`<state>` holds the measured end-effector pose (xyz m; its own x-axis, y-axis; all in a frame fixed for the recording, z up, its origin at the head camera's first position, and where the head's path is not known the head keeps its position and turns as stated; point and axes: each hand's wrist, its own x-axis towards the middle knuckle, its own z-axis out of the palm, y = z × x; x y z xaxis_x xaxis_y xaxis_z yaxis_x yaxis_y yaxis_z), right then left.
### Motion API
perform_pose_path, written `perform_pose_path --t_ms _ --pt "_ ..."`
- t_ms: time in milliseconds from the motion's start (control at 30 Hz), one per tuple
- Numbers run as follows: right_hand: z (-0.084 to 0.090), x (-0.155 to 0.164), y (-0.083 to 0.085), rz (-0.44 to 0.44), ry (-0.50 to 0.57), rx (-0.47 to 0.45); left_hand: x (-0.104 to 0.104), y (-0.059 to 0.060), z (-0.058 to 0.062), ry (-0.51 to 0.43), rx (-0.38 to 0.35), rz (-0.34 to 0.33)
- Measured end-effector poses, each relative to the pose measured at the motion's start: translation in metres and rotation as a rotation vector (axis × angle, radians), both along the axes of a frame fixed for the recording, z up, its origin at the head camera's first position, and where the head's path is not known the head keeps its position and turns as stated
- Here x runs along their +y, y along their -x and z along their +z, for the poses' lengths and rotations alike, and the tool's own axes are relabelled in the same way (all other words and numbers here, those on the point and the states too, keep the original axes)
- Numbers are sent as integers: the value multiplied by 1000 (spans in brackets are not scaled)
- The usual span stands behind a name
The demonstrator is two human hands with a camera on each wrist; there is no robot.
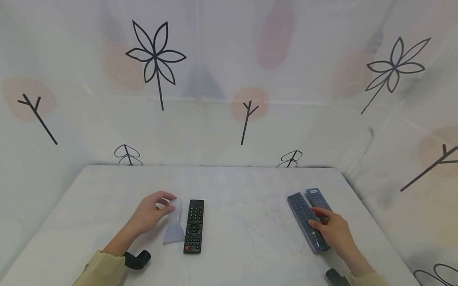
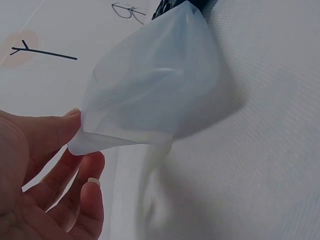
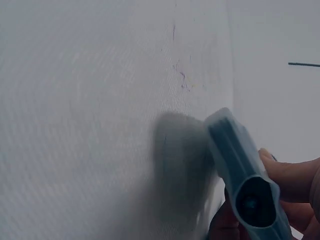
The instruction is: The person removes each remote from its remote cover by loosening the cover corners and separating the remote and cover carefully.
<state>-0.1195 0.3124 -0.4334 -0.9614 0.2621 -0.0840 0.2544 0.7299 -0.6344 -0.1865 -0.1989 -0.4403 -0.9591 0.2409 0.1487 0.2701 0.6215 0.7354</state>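
I see my left hand [image 1: 150,213] pinching the far end of a clear sleeve [image 1: 173,224] between thumb and fingers; the sleeve lies just left of the black remote [image 1: 194,231], its long axis running away from me like the remote's. My right hand [image 1: 336,234], well to the right of that remote, curls around a covered remote [image 1: 305,218] that points away, tilted slightly left. A second covered remote [image 1: 319,198] lies touching beside it, on the table [image 1: 247,239].
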Motion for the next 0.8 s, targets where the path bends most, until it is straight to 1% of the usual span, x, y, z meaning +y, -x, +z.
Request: perform_pose_path --t_ms 167,367,800 --pt "-2 0 1 -1 58 8 1 1 0 0 0 -4" --pt "-1 -6 1 -1 178 -7 1 -1 1 -6 -3 -6" --pt "4 -25 -2 45 352 -7 2 -1 4 -15 -9 -10"
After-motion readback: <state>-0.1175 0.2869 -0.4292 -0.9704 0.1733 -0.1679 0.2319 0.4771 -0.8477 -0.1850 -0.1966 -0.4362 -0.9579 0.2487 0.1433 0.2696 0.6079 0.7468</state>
